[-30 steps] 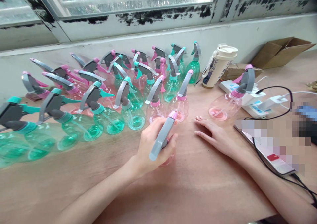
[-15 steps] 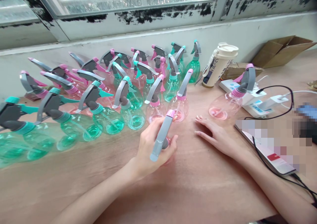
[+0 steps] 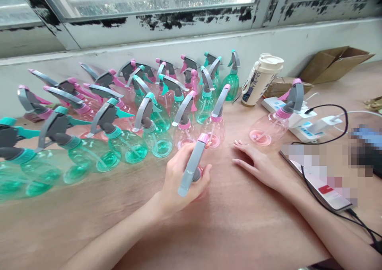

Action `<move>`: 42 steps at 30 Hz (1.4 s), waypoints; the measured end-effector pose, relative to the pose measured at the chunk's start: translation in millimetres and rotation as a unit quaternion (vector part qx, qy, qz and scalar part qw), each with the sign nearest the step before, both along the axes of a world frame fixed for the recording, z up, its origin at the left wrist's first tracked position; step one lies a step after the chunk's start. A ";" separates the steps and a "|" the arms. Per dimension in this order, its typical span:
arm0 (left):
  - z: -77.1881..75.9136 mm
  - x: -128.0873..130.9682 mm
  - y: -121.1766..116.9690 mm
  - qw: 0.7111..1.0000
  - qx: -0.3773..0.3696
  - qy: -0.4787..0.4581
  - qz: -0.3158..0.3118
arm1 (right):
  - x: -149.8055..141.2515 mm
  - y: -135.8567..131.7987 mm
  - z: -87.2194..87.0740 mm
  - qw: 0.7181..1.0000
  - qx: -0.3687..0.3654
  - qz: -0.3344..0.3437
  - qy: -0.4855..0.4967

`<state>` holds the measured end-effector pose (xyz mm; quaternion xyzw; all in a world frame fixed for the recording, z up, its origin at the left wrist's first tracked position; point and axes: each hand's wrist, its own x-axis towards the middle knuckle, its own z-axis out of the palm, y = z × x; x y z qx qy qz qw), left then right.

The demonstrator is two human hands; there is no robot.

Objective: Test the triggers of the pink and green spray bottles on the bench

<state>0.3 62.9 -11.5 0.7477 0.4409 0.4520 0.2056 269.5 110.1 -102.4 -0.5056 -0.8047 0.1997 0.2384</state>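
Observation:
My left hand [image 3: 179, 176] is wrapped round a pink spray bottle [image 3: 193, 162] with a grey trigger head and pink nozzle. The hand covers most of its clear pink body. My right hand [image 3: 256, 162] rests on the wooden table [image 3: 227, 222], holding nothing, with thumb and fingers apart. Just beyond the held bottle stands another pink spray bottle [image 3: 215, 132]. A separate pink spray bottle [image 3: 270, 128] stands beyond my right hand. Several green spray bottles, such as this green bottle [image 3: 158, 140], stand in a row to the left, with more pink and green ones behind.
A lidded cream cup [image 3: 264, 79] stands near the wall. At the right are a white power strip [image 3: 307, 130] with cables, a phone-like device [image 3: 322, 182] with a cord, and an open cardboard box [image 3: 334, 69]. The window wall [image 3: 167, 43] bounds the back.
The whole view has shifted very slightly. Both hands and the bottles keep the same places relative to each other, and my left hand still grips the pink spray bottle.

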 end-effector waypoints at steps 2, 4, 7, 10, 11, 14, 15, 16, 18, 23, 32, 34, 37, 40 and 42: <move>1.2 0.3 -0.3 1.000 0.000 0.001 0.003 | -0.5 -0.2 0.4 1.000 -0.001 -0.001 0.004; 2.8 0.9 0.0 1.000 0.003 0.003 0.004 | -0.8 -0.4 1.0 1.000 -0.001 -0.002 0.008; 4.4 2.2 2.2 1.000 0.012 0.004 0.005 | -1.1 -0.6 1.9 1.000 -0.003 0.001 0.005; 4.0 2.6 5.0 0.999 0.035 0.004 0.004 | -0.9 -0.8 1.7 1.000 -0.002 0.004 0.003; 3.7 2.4 5.8 0.999 0.045 0.004 0.001 | -0.9 -0.8 1.5 1.000 -0.001 0.004 0.004; 3.4 0.5 7.5 0.999 0.048 0.007 -0.012 | -1.0 -0.7 1.2 1.000 0.003 0.001 0.004; 3.5 -0.3 7.8 0.999 0.040 0.008 -0.017 | -1.2 -0.7 1.6 1.000 0.003 0.000 0.003; 3.5 -1.0 7.9 0.999 0.032 0.010 -0.020 | -1.5 -0.7 2.4 1.000 0.002 -0.001 0.001; 3.1 -1.9 7.8 0.999 0.022 0.013 -0.022 | -2.2 -0.9 4.6 1.000 -0.003 -0.003 -0.005; -0.7 -0.3 5.1 1.000 0.008 0.010 0.006 | -2.9 -1.9 7.9 1.000 -0.011 -0.021 -0.010; -0.8 1.2 0.5 1.000 -0.013 -0.016 0.023 | -1.7 -2.7 4.3 1.000 -0.006 -0.024 -0.004; -2.6 0.6 1.7 1.000 -0.008 -0.021 0.016 | -2.0 -2.9 5.5 1.000 -0.009 -0.025 -0.007; -3.5 0.3 2.7 1.000 -0.007 -0.019 0.016 | -2.2 -3.1 7.0 1.000 -0.015 -0.026 -0.003; -1.6 0.9 2.2 1.000 0.001 -0.008 0.025 | -2.2 -3.1 7.6 0.999 -0.023 -0.026 -0.003; -0.3 1.3 1.6 1.000 0.010 -0.002 0.026 | -2.0 -3.2 7.4 0.999 -0.027 -0.027 -0.005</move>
